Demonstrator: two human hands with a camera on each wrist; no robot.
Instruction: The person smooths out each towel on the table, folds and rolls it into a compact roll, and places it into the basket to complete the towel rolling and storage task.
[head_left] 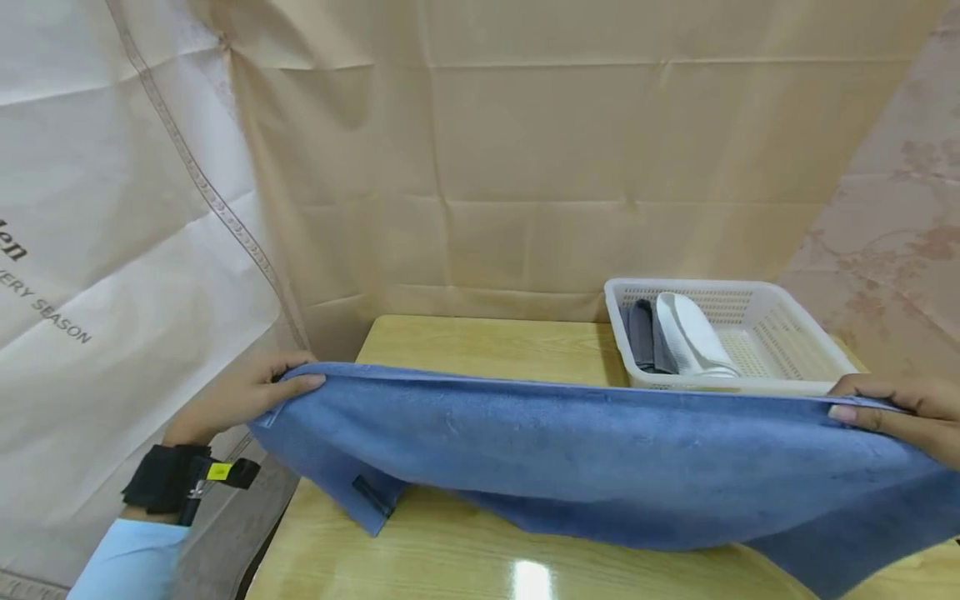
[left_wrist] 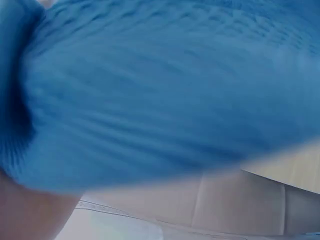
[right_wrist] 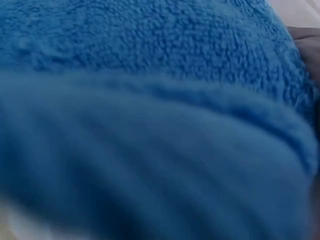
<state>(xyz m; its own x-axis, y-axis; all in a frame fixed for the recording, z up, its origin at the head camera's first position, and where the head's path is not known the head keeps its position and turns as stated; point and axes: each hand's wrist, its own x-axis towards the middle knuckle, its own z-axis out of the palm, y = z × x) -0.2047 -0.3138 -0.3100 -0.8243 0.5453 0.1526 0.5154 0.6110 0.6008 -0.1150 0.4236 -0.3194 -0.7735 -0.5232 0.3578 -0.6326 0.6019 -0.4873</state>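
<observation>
A blue towel (head_left: 562,458) is stretched sideways above the table, its top edge nearly straight and its lower part hanging in folds. My left hand (head_left: 255,396) pinches the top edge near the left end, thumb in front. At the right, my right hand (head_left: 907,407) grips the same edge, thumb on the near side and fingers behind. A small dark label (head_left: 372,497) shows on the hanging left corner. In the left wrist view the towel (left_wrist: 165,100) covers most of the picture; the right wrist view shows its looped pile (right_wrist: 165,45) close up.
A white plastic basket (head_left: 813,333) stands at the table's back right, holding a dark grey folded cloth (head_left: 642,333) and a white folded cloth (head_left: 693,337). The wooden table (head_left: 480,343) shows behind and below the towel. Beige sheeting (head_left: 525,167) hangs behind it.
</observation>
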